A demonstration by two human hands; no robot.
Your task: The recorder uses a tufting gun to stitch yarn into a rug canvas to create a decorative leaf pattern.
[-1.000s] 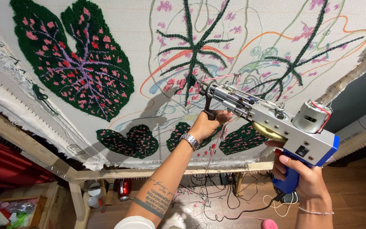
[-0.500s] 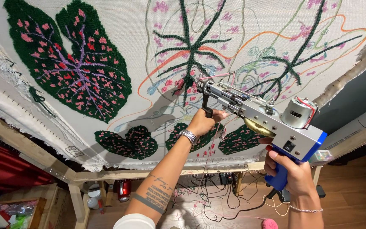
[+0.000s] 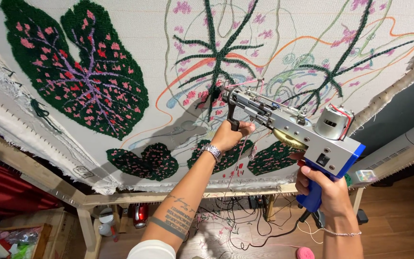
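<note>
While the tufting gun is pressed nose-first against the stretched backing cloth, the person steadies it with both hands. The left hand wraps its fingers closed around the black front handle under the barrel, a metal watch on that wrist. The right hand has its fingers closed around the blue rear grip; whether a finger presses the trigger cannot be told. The gun's tip meets the cloth just beside a patch of pink tufts, near the base of the middle leaf outline, which has dark green veins filled in and orange guide lines around it. Pink yarn runs to the needle end.

Judged from this, the step in hand is filling pink spots in the partly worked middle leaf. 1 large leaf at the left already looks fully tufted in green, pink and purple, and 3 smaller finished leaves sit along the lower edge; the middle leaf and the right-hand leaf are mostly bare.

The next move calls for firm, even pressure into the cloth and a steady push along the drawn line, with the yarn feeding freely. The wooden frame holds the cloth taut, and cables lie on the floor below.
</note>
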